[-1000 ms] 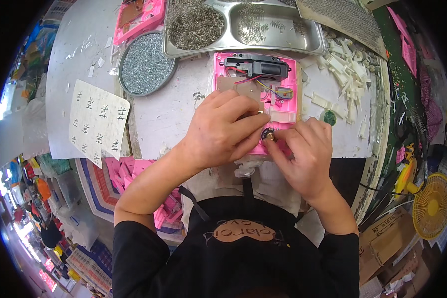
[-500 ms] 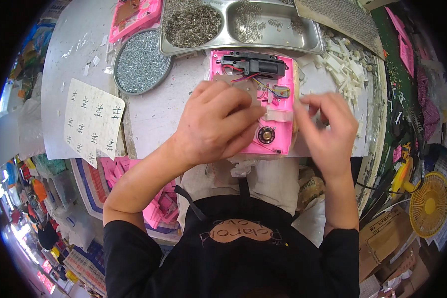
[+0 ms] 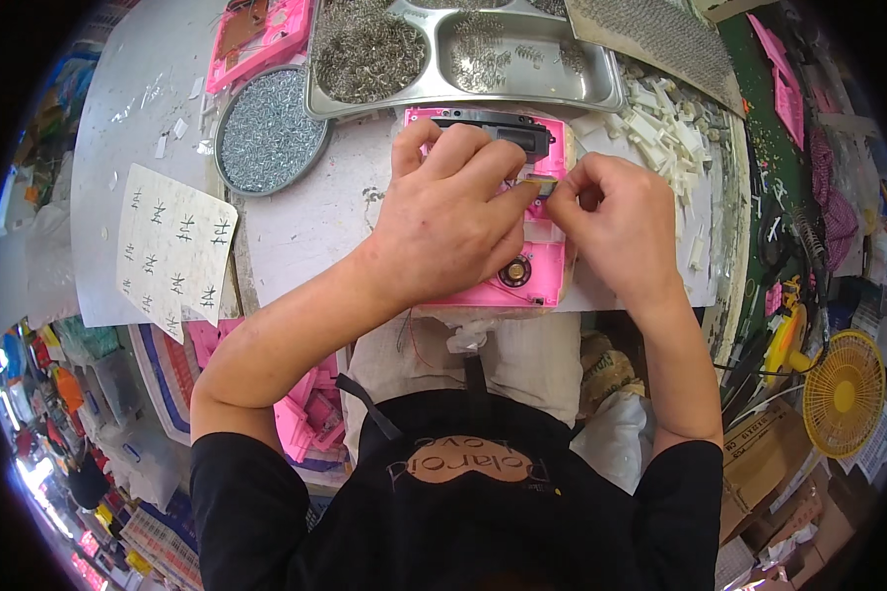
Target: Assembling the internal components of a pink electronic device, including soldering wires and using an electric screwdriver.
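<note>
Pink plastic housing (image 3: 542, 276) lies flat on the white work surface (image 3: 306, 217), near the table's front edge. Left hand (image 3: 453, 217) rests over it, fingers curled, steadying it. Right hand (image 3: 616, 222) pinches a small metal part (image 3: 540, 184) narrowly between thumb and forefinger, meeting the left fingertips. Seating it well likely means keeping the housing pressed still and the pinch light. Farther off sit a steel tray (image 3: 522, 94) and a round dish of screws (image 3: 266, 133).

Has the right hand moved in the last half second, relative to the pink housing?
Yes. The right hand has come in from the pink housing's right edge to meet the left hand over it.
</note>
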A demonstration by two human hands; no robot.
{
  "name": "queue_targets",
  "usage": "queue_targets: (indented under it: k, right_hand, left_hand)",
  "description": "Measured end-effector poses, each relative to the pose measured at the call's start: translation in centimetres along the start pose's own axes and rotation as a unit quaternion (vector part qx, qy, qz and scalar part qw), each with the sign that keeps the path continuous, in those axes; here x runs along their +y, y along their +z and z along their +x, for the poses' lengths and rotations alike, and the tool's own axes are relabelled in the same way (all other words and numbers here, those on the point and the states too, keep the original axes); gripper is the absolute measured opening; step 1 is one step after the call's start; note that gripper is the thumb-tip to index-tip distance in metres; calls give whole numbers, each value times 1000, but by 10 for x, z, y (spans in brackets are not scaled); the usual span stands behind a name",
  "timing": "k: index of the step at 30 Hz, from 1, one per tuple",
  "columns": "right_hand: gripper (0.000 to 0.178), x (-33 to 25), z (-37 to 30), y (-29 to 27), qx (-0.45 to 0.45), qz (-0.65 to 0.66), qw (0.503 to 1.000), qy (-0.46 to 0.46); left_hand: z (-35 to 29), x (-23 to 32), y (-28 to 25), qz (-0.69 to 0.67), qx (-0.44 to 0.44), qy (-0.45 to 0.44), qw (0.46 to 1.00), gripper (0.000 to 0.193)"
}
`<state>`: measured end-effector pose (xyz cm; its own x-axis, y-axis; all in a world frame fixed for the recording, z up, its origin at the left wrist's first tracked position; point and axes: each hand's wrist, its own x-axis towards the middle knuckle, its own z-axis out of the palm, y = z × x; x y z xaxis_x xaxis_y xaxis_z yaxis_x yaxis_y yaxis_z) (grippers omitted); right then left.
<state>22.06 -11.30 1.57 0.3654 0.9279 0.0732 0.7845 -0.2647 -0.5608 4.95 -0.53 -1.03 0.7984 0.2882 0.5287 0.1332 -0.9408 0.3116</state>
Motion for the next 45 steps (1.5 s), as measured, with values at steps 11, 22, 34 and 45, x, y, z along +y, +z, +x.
queue_targets:
  k: [11,22,34,45]
  right_hand:
    - [18,7,10,-21,-122,44,991,33]
    - [19,28,11,-10,-165,306,913,212]
    - [17,-11,-42,22,50,38,974,-219]
    - [10,64,-3,-85,198,17,970,-137]
  left_hand:
    - [-5,-3,2,-10,6,-7,1000,24]
    - [2,-15,0,-90,18,-7,996,24]
    - [18,-42,-3,-126,26,74,989,21]
    - [35,-39,-8,-32,-41,174,983,35]
